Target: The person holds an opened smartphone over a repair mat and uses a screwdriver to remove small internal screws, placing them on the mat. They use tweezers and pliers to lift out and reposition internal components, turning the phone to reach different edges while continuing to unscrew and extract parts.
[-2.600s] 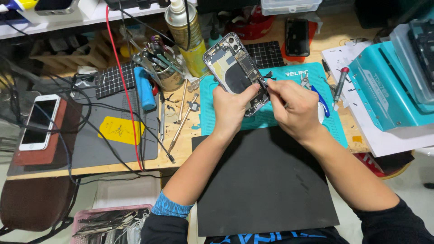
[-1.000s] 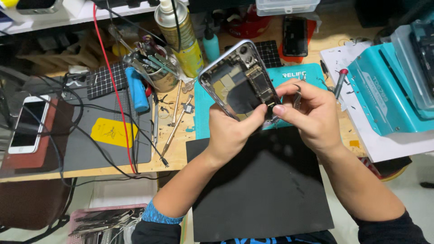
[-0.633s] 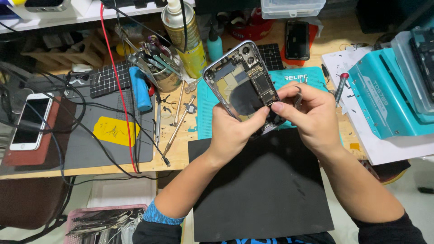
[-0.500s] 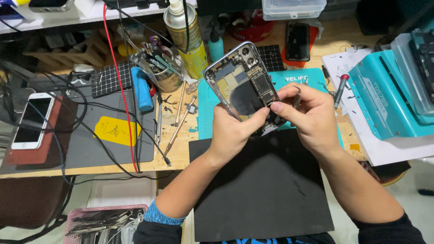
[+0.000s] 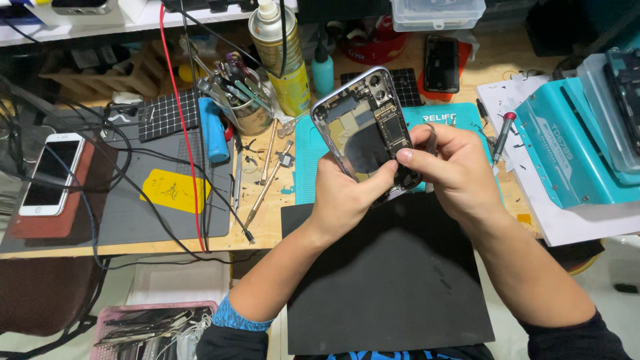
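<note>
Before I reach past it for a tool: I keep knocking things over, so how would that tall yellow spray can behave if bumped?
The yellow spray can stands upright, tall and narrow, so a knock near its top would probably tip it. Being round, it would likely roll once down. The metal tool cup and a black cable crowd it, so it may drag or hit those.

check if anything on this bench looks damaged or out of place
The opened phone held in the left hand and right hand has no screen, its insides bare. Loose small parts lie scattered on the wooden bench.
</note>
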A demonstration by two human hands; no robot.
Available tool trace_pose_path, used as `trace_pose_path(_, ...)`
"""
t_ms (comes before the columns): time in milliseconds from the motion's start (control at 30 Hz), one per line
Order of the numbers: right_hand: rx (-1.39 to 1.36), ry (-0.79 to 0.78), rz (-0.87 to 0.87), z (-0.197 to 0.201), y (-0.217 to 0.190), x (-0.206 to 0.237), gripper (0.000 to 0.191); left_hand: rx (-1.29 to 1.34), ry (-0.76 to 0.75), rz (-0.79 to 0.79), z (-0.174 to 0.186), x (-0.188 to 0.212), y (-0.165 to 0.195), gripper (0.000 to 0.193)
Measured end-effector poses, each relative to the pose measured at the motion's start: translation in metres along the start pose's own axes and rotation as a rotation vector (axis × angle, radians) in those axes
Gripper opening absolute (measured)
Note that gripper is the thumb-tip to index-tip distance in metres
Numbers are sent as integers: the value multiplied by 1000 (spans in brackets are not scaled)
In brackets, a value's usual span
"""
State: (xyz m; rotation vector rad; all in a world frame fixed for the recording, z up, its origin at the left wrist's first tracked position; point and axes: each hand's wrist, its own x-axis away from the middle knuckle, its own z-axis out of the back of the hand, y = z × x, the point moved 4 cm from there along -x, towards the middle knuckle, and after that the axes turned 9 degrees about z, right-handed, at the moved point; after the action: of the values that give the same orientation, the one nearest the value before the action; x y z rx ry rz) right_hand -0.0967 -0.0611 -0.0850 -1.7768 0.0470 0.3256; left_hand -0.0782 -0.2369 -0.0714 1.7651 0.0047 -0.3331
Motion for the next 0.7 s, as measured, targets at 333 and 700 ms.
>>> trace_pose_path(333, -17, -38, 48, -12, -6, 0, 10, -39, -1, 6, 4, 3, 2, 23)
trace_pose_path(700, -52, -32, 11, -10, -4, 0, 12, 13, -23, 2, 6, 5, 2, 24)
